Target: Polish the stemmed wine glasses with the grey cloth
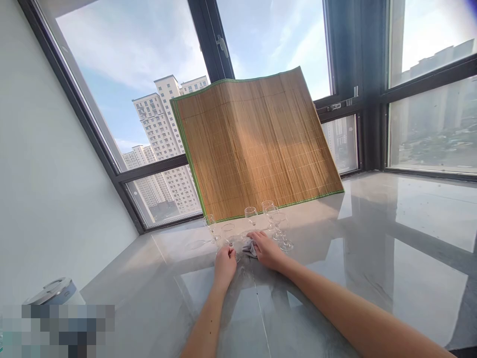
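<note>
My left hand (225,264) is closed on the stem of a clear wine glass (228,231), which stands upright on the glossy sill. Just right of it, my right hand (264,248) presses a crumpled grey cloth (249,247) down on the surface, fingers curled over it. Behind the hands stands another wine glass (251,214). More stemmed glasses are grouped to the right of my right hand, among them a near glass (281,222) and a far glass (267,208). One further glass (209,223) stands left of my left hand.
A bamboo mat (257,144) with green edging leans against the dark-framed window behind the glasses. A lidded cup (61,291) stands at the lower left, partly covered by a pixelated patch. The pale marble-like sill (335,278) reflects the window light.
</note>
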`<move>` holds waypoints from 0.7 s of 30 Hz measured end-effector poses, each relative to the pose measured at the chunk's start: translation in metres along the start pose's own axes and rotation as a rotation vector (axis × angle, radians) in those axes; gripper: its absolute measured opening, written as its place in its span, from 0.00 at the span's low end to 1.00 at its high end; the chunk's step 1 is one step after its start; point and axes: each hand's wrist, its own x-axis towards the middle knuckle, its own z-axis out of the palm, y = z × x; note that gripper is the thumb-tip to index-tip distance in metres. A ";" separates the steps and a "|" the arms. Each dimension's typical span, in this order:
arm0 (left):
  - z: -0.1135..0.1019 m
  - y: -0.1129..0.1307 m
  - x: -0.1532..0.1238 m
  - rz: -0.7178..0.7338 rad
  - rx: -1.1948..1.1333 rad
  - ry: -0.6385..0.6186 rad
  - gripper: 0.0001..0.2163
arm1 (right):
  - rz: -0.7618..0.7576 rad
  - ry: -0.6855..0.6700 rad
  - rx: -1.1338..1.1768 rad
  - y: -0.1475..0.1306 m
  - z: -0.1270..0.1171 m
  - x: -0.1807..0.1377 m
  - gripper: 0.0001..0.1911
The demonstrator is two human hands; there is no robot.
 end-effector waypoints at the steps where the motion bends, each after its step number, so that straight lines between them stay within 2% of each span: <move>1: 0.001 0.000 0.000 -0.004 0.004 0.000 0.08 | 0.009 -0.026 -0.007 -0.002 -0.001 -0.001 0.23; 3: 0.001 -0.001 0.000 -0.015 0.013 0.003 0.07 | 0.017 -0.074 -0.019 -0.006 -0.002 -0.002 0.20; 7: 0.002 -0.002 0.000 -0.014 0.017 0.002 0.07 | -0.002 -0.145 -0.057 -0.007 -0.002 -0.006 0.26; 12: 0.001 -0.001 -0.001 -0.024 0.011 -0.011 0.08 | 0.055 -0.184 -0.119 -0.005 0.001 -0.006 0.30; 17: -0.002 0.004 -0.003 -0.016 -0.020 -0.005 0.09 | 0.064 -0.155 -0.102 -0.002 0.002 -0.005 0.32; 21: -0.007 0.009 -0.005 -0.016 -0.126 0.009 0.12 | 0.054 -0.075 0.037 -0.002 0.003 -0.004 0.33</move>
